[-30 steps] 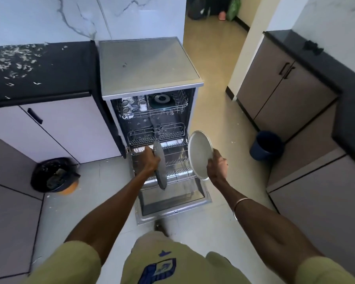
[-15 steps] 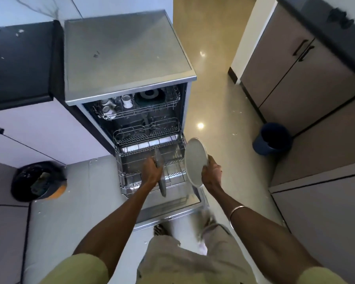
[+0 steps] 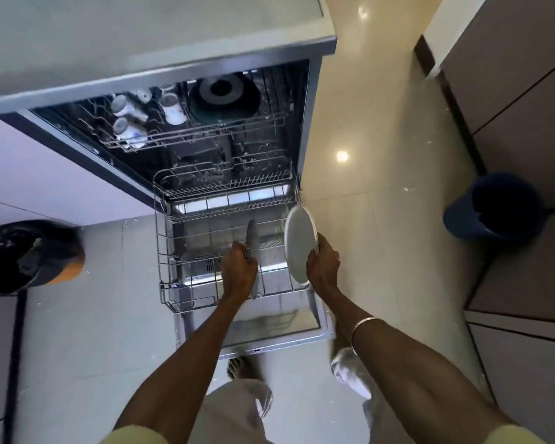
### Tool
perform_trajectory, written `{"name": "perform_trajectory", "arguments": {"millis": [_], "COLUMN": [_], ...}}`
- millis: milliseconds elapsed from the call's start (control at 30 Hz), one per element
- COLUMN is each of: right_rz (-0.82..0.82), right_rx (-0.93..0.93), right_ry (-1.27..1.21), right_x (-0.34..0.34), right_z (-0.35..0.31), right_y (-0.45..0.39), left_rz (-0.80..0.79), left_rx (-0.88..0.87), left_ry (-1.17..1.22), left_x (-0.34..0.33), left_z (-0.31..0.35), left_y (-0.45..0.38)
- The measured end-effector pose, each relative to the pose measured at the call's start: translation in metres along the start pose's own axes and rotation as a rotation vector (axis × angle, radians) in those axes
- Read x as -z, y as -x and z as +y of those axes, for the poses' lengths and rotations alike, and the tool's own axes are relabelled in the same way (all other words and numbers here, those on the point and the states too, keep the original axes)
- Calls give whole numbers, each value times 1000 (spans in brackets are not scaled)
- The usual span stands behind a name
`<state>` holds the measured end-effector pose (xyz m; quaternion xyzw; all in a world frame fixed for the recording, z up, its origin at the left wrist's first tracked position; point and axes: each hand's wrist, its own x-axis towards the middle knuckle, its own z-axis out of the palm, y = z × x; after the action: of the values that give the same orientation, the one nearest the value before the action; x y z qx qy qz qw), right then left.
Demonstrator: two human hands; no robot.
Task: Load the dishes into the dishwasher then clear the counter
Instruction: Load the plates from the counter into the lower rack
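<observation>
The person stands over the open dishwasher [image 3: 314, 100], its lower rack [image 3: 165, 251] pulled out above the lowered door [image 3: 269, 328]; the left hand [image 3: 239, 272] grips a grey plate [image 3: 252, 248] by its rim, fingers curled round the edge, the plate held upright and edge-on down among the rack's wires; whether it rests in a slot cannot be told; the right hand [image 3: 322, 267] grasps a white plate [image 3: 300, 243] at its lower edge, tilted upright just beside the rack's right side; a thin bangle [image 3: 364, 325] circles the right wrist; the upper rack [image 3: 205, 134] holds white patterned cups [image 3: 127, 118] on its left and a dark round bowl [image 3: 223, 97] to their right; a dark blue bucket [image 3: 494, 208] stands on the floor well to the right, a black bin [image 3: 26, 254] on the floor to the left.
</observation>
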<state>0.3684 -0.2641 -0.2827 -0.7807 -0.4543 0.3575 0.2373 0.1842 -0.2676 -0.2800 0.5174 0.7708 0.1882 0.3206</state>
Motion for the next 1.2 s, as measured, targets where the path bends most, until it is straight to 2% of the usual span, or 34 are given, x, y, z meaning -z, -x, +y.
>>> {"name": "perform_trajectory", "arguments": {"millis": [367, 600, 700, 767, 833, 900, 1100, 1200], "right_rz": [-73, -47, -212, -285, -226, -259, -293, -299], "right_rx": [7, -57, -158, -148, -76, -84, -127, -109], "right_ry": [-86, -62, -40, -42, -67, -35, 80, 117], "right_x": [-67, -109, -105, -99, -102, -104, -36, 0], "right_z": [22, 49, 52, 50, 59, 74, 9, -27], "right_y": [-24, -33, -36, -36, -36, -37, -6, 16], "left_rz": [-43, -55, -54, -77, -116, -134, -221, -167], "left_rx": [95, 67, 140, 159, 122, 89, 116, 126], "left_ry": [-57, -61, -39, 0, 27, 37, 86, -17], "left_x": [-57, -88, -99, -99, -95, -92, -54, -24], "left_z": [-42, -57, -57, -57, -54, -53, -28, -14], "left_y": [-46, -45, -42, -38, -30, -20, 25, 48]}}
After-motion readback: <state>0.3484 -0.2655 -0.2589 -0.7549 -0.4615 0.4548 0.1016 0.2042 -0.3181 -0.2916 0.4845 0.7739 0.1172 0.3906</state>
